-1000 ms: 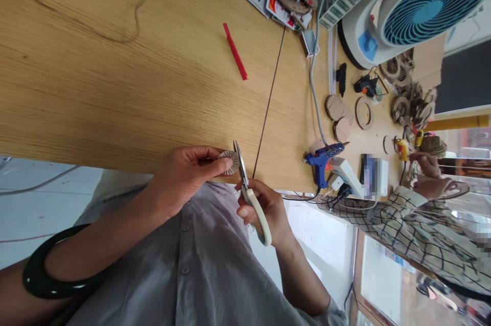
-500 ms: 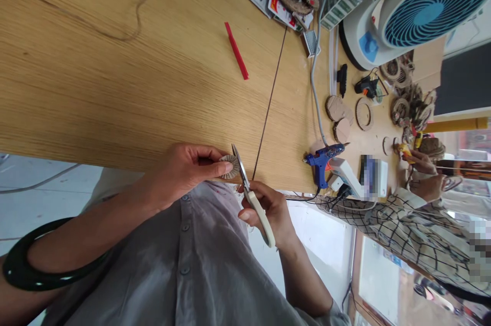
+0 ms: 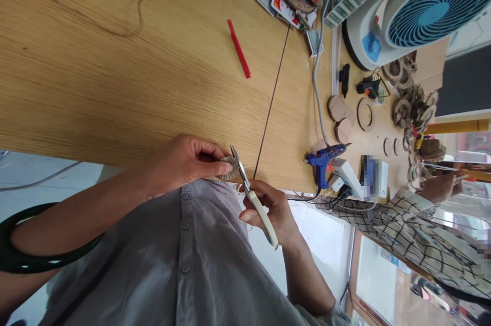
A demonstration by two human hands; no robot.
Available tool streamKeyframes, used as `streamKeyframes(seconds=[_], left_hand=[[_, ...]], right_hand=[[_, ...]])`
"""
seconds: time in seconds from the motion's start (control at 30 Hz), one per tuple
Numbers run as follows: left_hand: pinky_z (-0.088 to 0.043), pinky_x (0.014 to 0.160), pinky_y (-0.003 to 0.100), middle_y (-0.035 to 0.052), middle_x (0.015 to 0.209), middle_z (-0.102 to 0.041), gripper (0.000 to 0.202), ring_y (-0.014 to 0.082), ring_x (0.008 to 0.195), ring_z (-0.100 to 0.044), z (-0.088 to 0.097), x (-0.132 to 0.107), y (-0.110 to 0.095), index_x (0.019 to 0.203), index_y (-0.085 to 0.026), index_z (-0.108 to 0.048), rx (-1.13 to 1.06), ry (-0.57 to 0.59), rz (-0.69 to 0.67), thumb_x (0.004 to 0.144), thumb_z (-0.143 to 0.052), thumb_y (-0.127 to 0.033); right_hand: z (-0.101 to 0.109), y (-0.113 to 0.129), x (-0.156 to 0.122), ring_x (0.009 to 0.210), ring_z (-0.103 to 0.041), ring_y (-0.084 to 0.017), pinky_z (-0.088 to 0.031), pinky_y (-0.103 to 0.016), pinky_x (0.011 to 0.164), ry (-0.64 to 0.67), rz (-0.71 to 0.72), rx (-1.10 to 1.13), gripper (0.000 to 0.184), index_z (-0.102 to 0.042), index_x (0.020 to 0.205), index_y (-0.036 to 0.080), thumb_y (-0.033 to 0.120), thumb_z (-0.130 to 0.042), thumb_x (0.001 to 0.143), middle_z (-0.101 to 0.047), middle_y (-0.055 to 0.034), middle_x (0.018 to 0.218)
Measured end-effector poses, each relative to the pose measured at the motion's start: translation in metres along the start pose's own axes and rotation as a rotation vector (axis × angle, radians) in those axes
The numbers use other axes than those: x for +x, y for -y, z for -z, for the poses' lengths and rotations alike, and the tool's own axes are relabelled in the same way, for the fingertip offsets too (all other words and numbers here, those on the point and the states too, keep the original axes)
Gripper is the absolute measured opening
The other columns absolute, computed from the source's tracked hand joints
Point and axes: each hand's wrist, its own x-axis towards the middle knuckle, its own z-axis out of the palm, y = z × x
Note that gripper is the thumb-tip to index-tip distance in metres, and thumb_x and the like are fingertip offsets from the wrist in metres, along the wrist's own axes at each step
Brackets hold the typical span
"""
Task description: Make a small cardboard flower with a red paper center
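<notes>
Between the thumb and fingers of my left hand (image 3: 192,165) is a small round rosette of pleated brown paper (image 3: 229,168), held at the table's front edge. My right hand (image 3: 270,208) is closed around the cream handles of a pair of scissors (image 3: 258,207). Their metal blades point up and away from me, lying along the right rim of the rosette. Whether the blades touch the paper, I cannot tell. Farther off on the wooden table (image 3: 172,86) lies a narrow red strip (image 3: 239,50).
A blue glue gun (image 3: 324,162) lies to the right beside a white power strip (image 3: 347,178). Cardboard discs (image 3: 343,131), a cardboard ring (image 3: 365,114) and a fan (image 3: 418,14) stand beyond. A co-worker's checked sleeve (image 3: 406,229) reaches in from the right. Brown string (image 3: 140,14) curls at upper left.
My hands keep their grips, with the scissors still at the rosette's rim. My left forearm has risen slightly. The co-worker's hand has moved right, away from the table.
</notes>
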Motion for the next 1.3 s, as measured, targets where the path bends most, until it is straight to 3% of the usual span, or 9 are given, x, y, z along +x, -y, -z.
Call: streamKeyframes(seconds=[0.17,0.43,0.7,0.87,1.1,1.2,1.3], left_hand=[[-0.057,0.051,0.027,0.0049,0.070,-0.080,0.020,0.0227,0.062,-0.074,0.000,0.003,-0.003,0.068,-0.028,-0.087,-0.089,0.033,0.085,0.061,-0.093,-0.045],[-0.068,0.065,0.032,0.0069,0.076,-0.083,0.027,0.0245,0.065,-0.079,-0.002,0.003,-0.008,0.072,-0.026,-0.088,-0.144,0.032,0.128,0.060,-0.095,-0.049],[-0.063,0.059,0.029,0.0046,0.068,-0.079,0.025,0.0228,0.062,-0.077,-0.001,0.002,-0.007,0.072,-0.024,-0.087,-0.082,0.069,0.108,0.065,-0.093,-0.048],[-0.061,0.065,0.025,0.0020,0.071,-0.079,0.017,0.0164,0.064,-0.074,-0.001,0.000,-0.012,0.076,-0.019,-0.085,-0.090,0.081,0.119,0.072,-0.087,-0.035],[-0.060,0.062,0.024,0.0029,0.067,-0.078,0.016,0.0184,0.063,-0.074,0.004,0.005,-0.013,0.069,-0.021,-0.084,-0.044,0.107,0.144,0.067,-0.089,-0.037],[-0.062,0.062,0.029,0.0034,0.066,-0.078,0.020,0.0225,0.064,-0.076,0.005,0.006,-0.010,0.070,-0.022,-0.084,-0.042,0.094,0.139,0.067,-0.092,-0.041],[-0.066,0.073,0.032,0.0047,0.077,-0.083,0.021,0.0230,0.073,-0.079,0.003,0.005,-0.008,0.078,-0.020,-0.087,-0.112,0.038,0.125,0.071,-0.091,-0.040]], right_hand=[[0.001,-0.001,-0.001,0.059,-0.034,-0.011,-0.026,-0.028,0.054,-0.020,-0.021,0.004,0.067,-0.075,0.095,0.019,0.074,-0.096,0.063,-0.043,0.0070,0.061],[-0.001,-0.005,-0.002,0.059,-0.035,-0.011,-0.026,-0.028,0.055,-0.024,-0.021,0.027,0.062,-0.071,0.092,0.019,0.069,-0.098,0.065,-0.044,0.0076,0.062],[0.001,-0.003,0.000,0.061,-0.037,-0.011,-0.028,-0.029,0.058,0.015,-0.030,-0.005,0.065,-0.070,0.093,0.019,0.071,-0.097,0.065,-0.044,0.0081,0.064],[0.000,-0.005,0.001,0.060,-0.034,-0.010,-0.025,-0.029,0.056,-0.004,-0.021,-0.012,0.064,-0.073,0.097,0.019,0.068,-0.098,0.065,-0.042,0.0083,0.063],[-0.001,-0.010,0.000,0.056,-0.031,-0.009,-0.019,-0.029,0.052,-0.027,-0.052,0.003,0.062,-0.067,0.082,0.019,0.068,-0.099,0.062,-0.039,0.0086,0.059],[0.000,-0.008,0.000,0.054,-0.034,-0.009,-0.024,-0.028,0.050,-0.052,-0.034,0.028,0.062,-0.068,0.087,0.020,0.068,-0.099,0.063,-0.044,0.0085,0.059],[0.004,-0.004,0.001,0.054,-0.044,-0.010,-0.034,-0.026,0.050,-0.106,-0.006,0.065,0.065,-0.069,0.099,0.020,0.069,-0.097,0.066,-0.056,0.0056,0.066]])
